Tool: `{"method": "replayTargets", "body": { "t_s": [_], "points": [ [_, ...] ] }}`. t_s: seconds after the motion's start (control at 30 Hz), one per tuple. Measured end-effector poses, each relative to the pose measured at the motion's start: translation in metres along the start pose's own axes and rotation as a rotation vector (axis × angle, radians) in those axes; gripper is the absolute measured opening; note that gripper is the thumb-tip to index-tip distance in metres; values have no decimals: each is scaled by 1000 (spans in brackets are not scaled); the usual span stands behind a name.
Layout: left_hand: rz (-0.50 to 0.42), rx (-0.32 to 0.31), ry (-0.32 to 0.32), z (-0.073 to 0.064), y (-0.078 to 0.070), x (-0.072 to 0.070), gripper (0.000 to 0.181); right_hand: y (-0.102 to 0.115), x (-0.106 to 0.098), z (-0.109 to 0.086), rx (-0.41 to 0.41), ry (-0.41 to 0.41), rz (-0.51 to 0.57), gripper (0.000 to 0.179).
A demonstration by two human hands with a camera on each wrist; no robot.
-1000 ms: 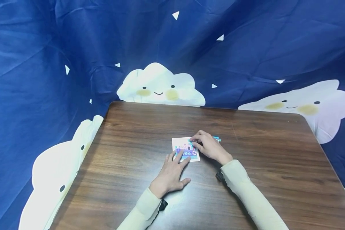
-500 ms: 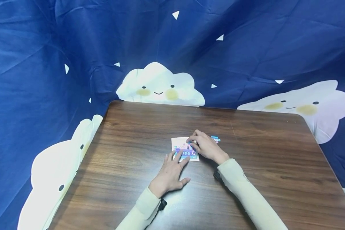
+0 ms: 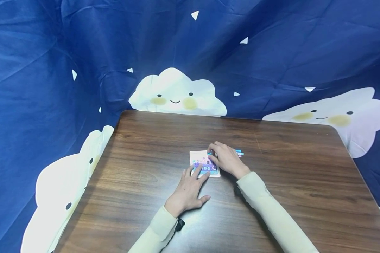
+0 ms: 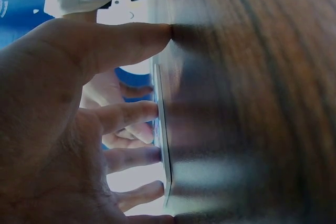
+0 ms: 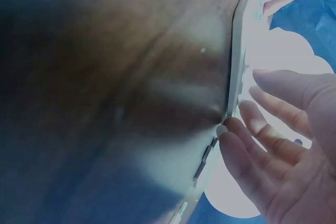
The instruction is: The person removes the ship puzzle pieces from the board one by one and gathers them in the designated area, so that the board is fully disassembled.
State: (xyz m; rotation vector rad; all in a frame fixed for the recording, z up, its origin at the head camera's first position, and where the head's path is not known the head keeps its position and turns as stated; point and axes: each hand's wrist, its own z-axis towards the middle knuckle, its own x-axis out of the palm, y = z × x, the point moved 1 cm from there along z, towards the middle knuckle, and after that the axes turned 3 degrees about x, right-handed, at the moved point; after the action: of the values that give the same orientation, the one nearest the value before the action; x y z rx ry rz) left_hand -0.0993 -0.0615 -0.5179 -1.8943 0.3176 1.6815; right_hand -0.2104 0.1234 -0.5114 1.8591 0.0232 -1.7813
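A small square jigsaw puzzle in a white tray lies on the table, with a purple, pink and blue picture in it. My left hand rests its spread fingertips on the tray's near edge, its thumb out on the wood. At the tray's upper right, my right hand has its thumb and bent fingers around a blue puzzle piece, largely hidden by them. In the left wrist view, the fingers reach the tray's thin edge. The right wrist view shows the right fingertips right at the tray's rim.
More blue puzzle pieces lie just right of the tray, partly behind the right hand. The brown wooden table stretches around both arms. Behind it hangs a blue curtain printed with clouds.
The right hand shifts slightly over the tray's upper right, first left, then a little back, and its fingers bend more over the blue piece. The left hand stays in place.
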Motion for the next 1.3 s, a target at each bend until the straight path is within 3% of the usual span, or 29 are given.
{"method": "replayTargets", "body": {
  "t_s": [0.4,0.77,0.9,1.1,1.3],
  "points": [
    [8,4,5,2,-2,-2,82,7,1,7,115,-3,-51,19],
    [16,7,-6,2,-3,0,83,9,3,7,141,-64,-75,28],
    [9,4,-4,1,-4,1,83,6,2,6,119,-60,-62,22],
    [6,-1,-1,0,-3,1,83,1,1,2,24,-27,-38,9],
    [7,2,-12,1,-1,0,83,0,-2,0,-1,-11,-13,10]
  ]
}}
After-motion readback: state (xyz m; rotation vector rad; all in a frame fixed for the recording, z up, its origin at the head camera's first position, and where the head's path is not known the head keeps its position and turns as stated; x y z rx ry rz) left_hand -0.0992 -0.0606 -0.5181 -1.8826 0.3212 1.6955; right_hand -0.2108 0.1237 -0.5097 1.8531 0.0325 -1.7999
